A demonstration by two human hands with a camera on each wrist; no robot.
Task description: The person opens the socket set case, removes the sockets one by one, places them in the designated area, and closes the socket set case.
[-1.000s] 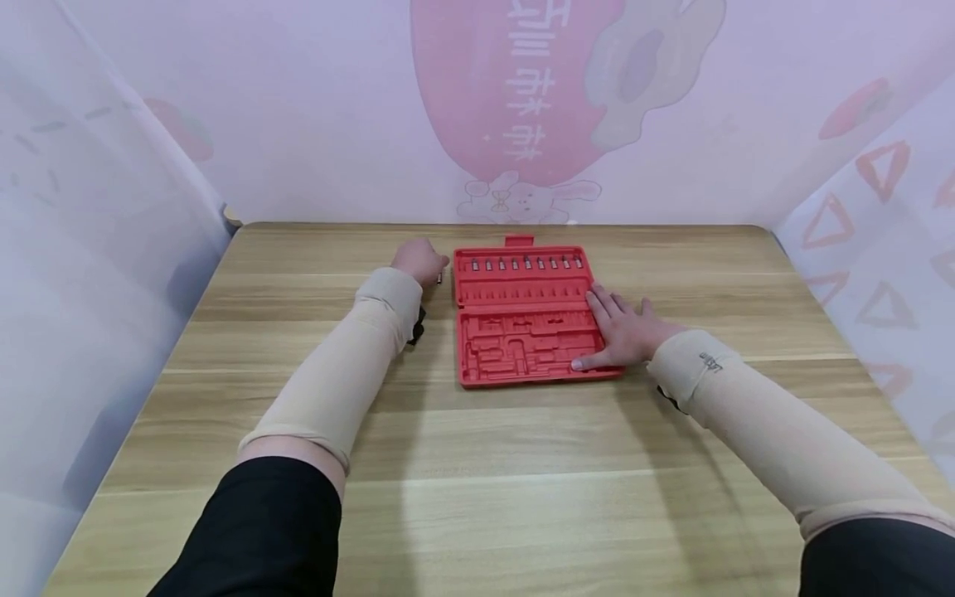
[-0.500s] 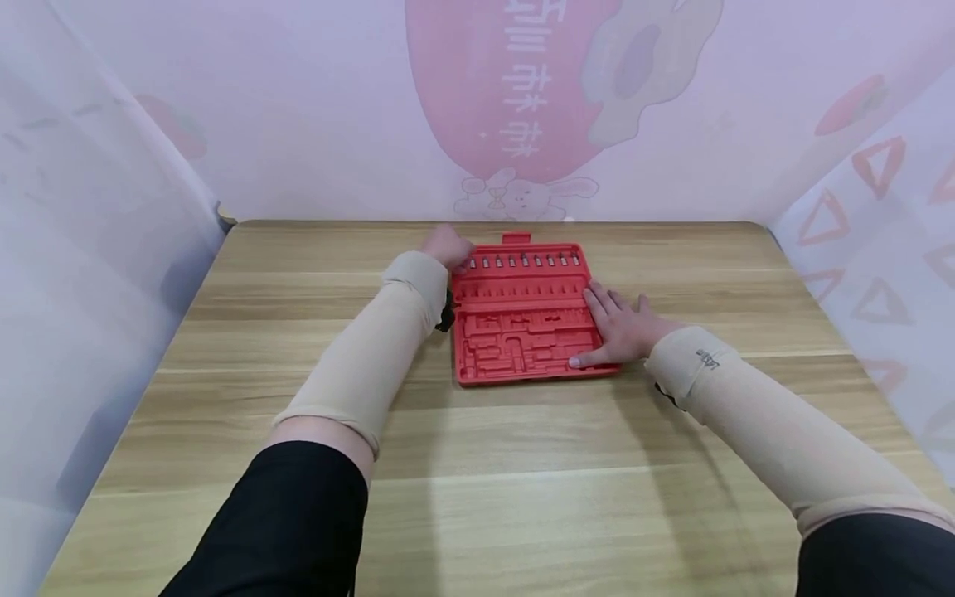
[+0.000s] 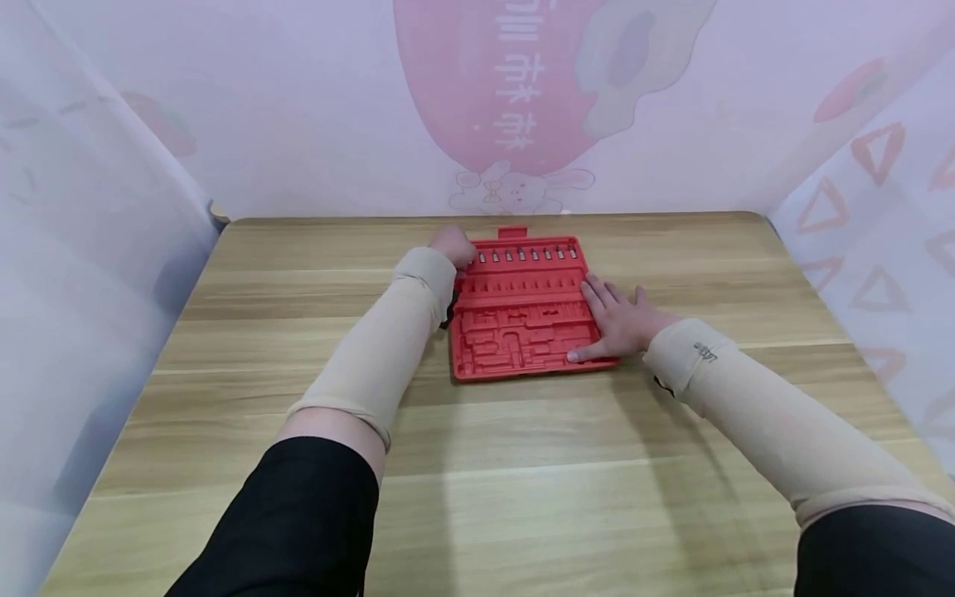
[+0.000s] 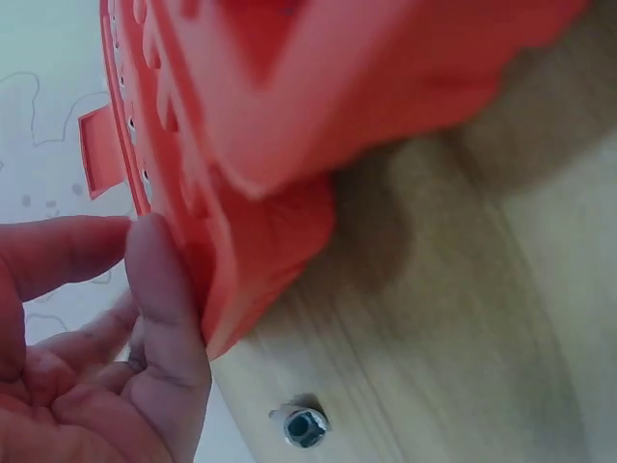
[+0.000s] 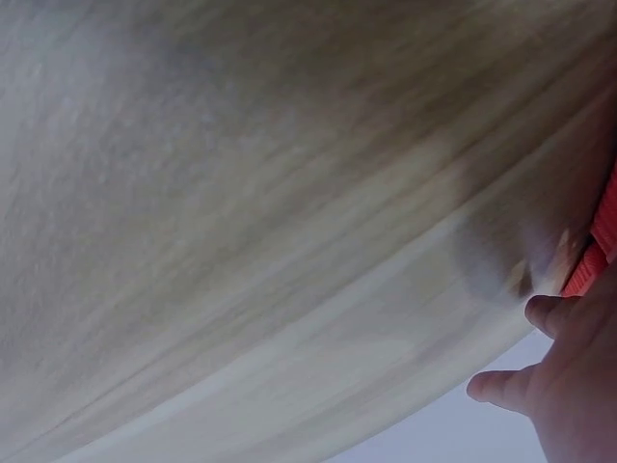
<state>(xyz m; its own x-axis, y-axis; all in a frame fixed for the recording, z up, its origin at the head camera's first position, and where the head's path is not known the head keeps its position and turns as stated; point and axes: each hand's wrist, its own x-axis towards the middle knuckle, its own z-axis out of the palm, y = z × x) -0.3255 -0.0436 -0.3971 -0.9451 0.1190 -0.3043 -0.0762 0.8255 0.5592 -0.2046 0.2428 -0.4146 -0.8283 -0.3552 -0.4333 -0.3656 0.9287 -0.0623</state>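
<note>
A light wood-grain counter (image 3: 537, 514) with rounded far corners sits enclosed by pale printed walls. A large pink shape (image 3: 477, 91) bearing white characters (image 3: 516, 75) dominates the back wall (image 3: 298, 149) above outlined rabbits (image 3: 518, 191); red triangles (image 3: 824, 207) mark the right wall (image 3: 921, 290). Soft shadows streak the left wall (image 3: 67, 274).

1. Case (image 3: 533, 371): red throughout.
2. Bits (image 3: 534, 254) along its far edge: silver-grey.
3. Table (image 3: 634, 497): tan, streaked with brown grain.
4. Forearm sleeves (image 3: 366, 348): beige; upper sleeves (image 3: 298, 514): black.
5. Backdrop (image 3: 313, 108) past the table's far edge: pale lilac, pink motif.
6. Side sheet (image 3: 918, 274) past its right edge: reddish triangles.
</note>
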